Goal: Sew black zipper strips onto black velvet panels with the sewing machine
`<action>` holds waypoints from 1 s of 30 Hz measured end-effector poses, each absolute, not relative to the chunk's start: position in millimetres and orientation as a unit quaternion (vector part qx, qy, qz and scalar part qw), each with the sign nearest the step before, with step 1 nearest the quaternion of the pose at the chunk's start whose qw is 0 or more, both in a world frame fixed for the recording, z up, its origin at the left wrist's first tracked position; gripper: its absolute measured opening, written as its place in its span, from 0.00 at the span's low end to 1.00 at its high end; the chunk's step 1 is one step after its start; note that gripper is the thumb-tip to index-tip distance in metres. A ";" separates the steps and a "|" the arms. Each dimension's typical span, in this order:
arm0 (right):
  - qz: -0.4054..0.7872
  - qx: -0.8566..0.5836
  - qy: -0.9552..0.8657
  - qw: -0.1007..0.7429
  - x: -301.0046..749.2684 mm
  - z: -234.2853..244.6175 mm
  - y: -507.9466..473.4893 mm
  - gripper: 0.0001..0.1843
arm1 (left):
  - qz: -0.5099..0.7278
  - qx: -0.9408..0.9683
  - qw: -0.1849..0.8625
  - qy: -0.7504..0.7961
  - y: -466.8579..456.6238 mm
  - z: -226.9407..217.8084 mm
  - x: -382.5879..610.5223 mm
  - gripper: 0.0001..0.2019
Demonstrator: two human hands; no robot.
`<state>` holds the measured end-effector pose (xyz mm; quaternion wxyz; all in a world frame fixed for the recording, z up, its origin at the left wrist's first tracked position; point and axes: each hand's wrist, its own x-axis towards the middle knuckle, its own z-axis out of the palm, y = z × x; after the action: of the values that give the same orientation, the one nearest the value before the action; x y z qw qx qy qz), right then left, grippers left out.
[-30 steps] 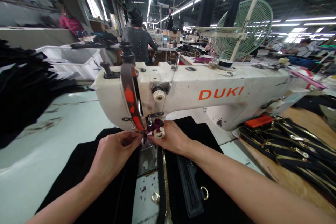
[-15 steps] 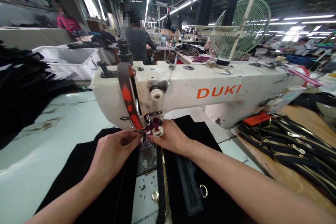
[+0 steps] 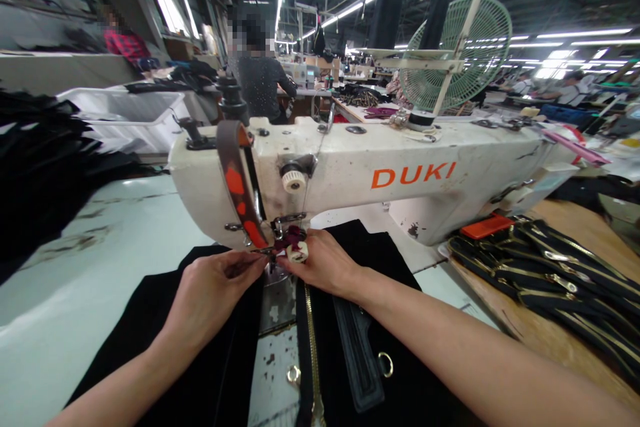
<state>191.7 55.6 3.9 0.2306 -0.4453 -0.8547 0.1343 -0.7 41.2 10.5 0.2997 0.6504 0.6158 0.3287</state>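
My left hand point(image 3: 213, 287) is pinched at the needle area of a white sewing machine point(image 3: 345, 177) marked DUKI. What lies between its fingertips is too small to make out. My right hand point(image 3: 327, 263) comes in from the other side, its thumb and fingertips closed by the presser foot point(image 3: 273, 257) and partly hidden by a cream knob point(image 3: 298, 252). Beneath my left hand lies a black fabric piece point(image 3: 145, 320). Under my right forearm is another black fabric panel point(image 3: 400, 373), with a gold zipper point(image 3: 313, 347), a dark strap patch point(image 3: 360, 360) and a gold ring point(image 3: 385, 364).
Black zipper strips point(image 3: 565, 280) with gold teeth are heaped on a wooden board at right, beside an orange object point(image 3: 486, 227). At left stand a dark fabric stack point(image 3: 45, 173) and a white bin point(image 3: 125, 121). A fan point(image 3: 470, 53) and a seated person point(image 3: 257, 83) are beyond.
The view has shifted slightly, so the machine sits a little further left. Both hands stay at the needle in nearly the same pose.
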 end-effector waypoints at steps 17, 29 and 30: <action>0.142 -0.473 -0.824 0.276 191.2 4.3 54.0 0.07 | 0.326 0.676 0.250 0.611 38.5 10.3 0.7 0.14; 0.160 -0.464 -0.826 0.277 191.6 1.2 56.6 0.07 | 0.329 0.673 0.238 0.618 37.0 12.1 -0.2 0.14; 0.162 -0.463 -0.827 0.276 191.7 1.2 56.5 0.06 | 0.330 0.673 0.237 0.618 37.0 12.3 0.0 0.14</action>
<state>191.7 56.5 1.2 0.2756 -0.4626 -0.8270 0.1617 0.0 37.0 12.3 0.2373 0.6728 0.6184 0.3297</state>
